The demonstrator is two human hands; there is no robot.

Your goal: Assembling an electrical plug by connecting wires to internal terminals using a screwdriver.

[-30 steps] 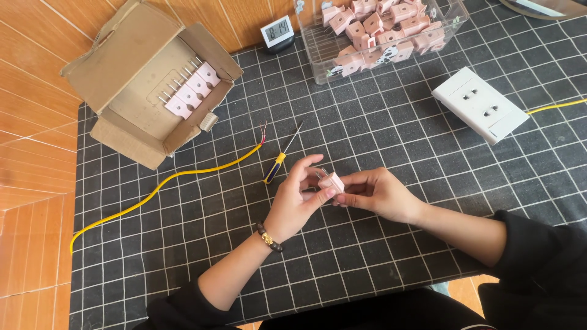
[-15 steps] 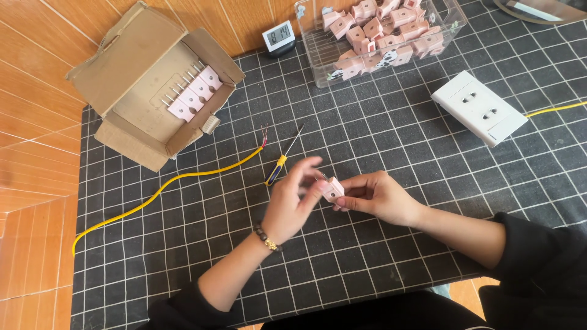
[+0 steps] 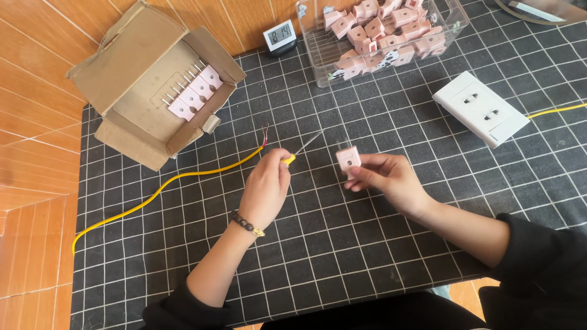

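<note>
My right hand holds a small pink plug by its sides, its round hole facing up, just above the black grid mat. My left hand is closed on a thin screwdriver with a yellow collar; its metal shaft points up and right toward the plug without touching it. A yellow cable with bare red wire ends lies on the mat just left of my left hand.
An open cardboard box with several pink plugs stands at the upper left. A clear plastic bin of pink plugs sits at the top, a small digital clock beside it. A white wall socket lies at right.
My hands have separated. The left hand left the plug and took hold of the screwdriver lying on the mat; the right hand keeps the plug, now turned face up.
</note>
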